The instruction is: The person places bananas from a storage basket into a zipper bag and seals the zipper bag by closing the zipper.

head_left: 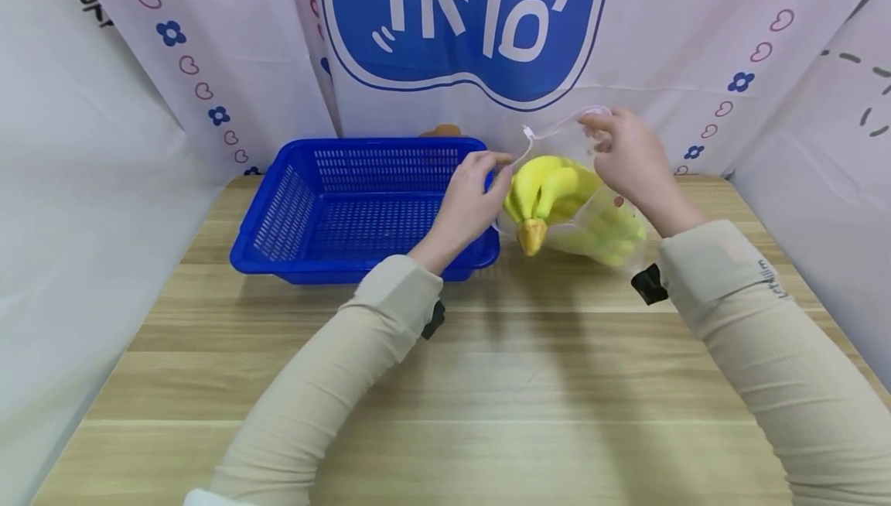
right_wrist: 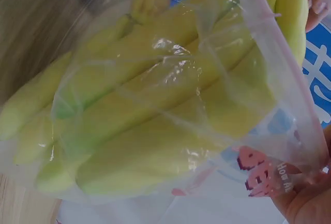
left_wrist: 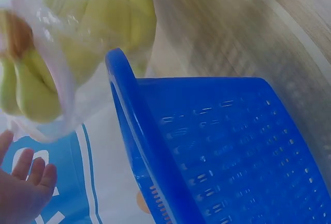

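Note:
A bunch of yellow bananas (head_left: 546, 185) lies inside a clear plastic zip bag (head_left: 612, 231), its brown stem end poking out of the mouth. The left hand (head_left: 469, 200) holds the near left rim of the bag between thumb and index finger; its other fingers are spread in the left wrist view. Higher up, the right hand (head_left: 629, 154) pinches the far right rim, keeping the mouth wide. A white slider sits on the rim between the hands. In the right wrist view, the bananas (right_wrist: 170, 105) show through the film, with red print near the right fingers.
A blue plastic basket (head_left: 365, 266) with slotted walls stands on the wooden table (head_left: 445, 382), left of the bag and partly behind the left hand. A white printed cloth (head_left: 661, 42) with a blue emblem hangs behind, and pale cloth walls flank both sides.

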`<action>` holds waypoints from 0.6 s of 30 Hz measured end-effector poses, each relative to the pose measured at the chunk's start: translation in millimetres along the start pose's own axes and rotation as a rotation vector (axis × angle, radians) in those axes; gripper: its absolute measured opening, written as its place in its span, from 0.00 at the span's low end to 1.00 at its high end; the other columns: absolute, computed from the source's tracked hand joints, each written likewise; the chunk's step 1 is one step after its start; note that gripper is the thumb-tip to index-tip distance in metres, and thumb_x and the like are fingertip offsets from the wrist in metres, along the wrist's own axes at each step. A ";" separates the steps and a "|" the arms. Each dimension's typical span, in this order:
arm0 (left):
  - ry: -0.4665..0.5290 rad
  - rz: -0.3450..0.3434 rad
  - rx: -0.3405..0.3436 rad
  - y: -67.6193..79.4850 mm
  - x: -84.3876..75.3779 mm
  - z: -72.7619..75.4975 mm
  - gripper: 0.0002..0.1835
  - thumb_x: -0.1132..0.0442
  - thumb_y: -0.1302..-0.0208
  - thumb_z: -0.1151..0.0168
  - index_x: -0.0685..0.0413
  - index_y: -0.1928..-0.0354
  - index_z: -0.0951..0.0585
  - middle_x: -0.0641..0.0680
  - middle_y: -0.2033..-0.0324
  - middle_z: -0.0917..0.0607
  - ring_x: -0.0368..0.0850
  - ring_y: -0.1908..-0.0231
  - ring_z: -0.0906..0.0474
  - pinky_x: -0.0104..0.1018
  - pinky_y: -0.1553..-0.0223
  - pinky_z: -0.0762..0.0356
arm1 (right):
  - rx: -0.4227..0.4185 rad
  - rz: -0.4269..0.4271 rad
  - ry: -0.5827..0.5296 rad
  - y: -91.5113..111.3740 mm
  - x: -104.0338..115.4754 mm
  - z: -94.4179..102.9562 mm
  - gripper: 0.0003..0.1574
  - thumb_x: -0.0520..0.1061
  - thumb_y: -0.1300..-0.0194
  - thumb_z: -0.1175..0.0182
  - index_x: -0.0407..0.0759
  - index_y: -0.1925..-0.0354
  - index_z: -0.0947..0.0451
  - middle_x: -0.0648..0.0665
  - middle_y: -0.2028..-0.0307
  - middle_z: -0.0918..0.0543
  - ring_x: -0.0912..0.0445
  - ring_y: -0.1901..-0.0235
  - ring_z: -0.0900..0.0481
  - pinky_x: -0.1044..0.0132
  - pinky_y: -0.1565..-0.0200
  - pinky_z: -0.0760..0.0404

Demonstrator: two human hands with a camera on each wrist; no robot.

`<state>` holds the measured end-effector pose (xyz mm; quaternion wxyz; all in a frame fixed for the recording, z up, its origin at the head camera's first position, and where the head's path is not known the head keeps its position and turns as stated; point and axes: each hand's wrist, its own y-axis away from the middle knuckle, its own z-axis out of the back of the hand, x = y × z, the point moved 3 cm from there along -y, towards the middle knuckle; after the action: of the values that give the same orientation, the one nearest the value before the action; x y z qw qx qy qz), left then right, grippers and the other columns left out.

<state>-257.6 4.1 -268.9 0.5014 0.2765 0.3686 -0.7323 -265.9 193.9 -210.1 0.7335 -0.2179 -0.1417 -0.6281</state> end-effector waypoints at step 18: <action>-0.137 -0.053 0.017 -4.3 -1.0 -2.7 0.16 0.59 0.30 0.46 0.45 0.43 0.21 0.54 0.31 0.35 0.51 0.35 0.32 0.44 0.37 0.28 | 0.127 0.099 -0.052 -0.9 4.2 -5.0 0.44 0.21 0.53 0.66 0.37 0.40 0.26 0.34 0.42 0.26 0.34 0.44 0.25 0.67 0.89 0.29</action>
<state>-261.2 7.8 -268.6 0.5034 0.2201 0.3342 -0.7658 -266.4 187.7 -212.3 0.7720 -0.1940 -0.1891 -0.5751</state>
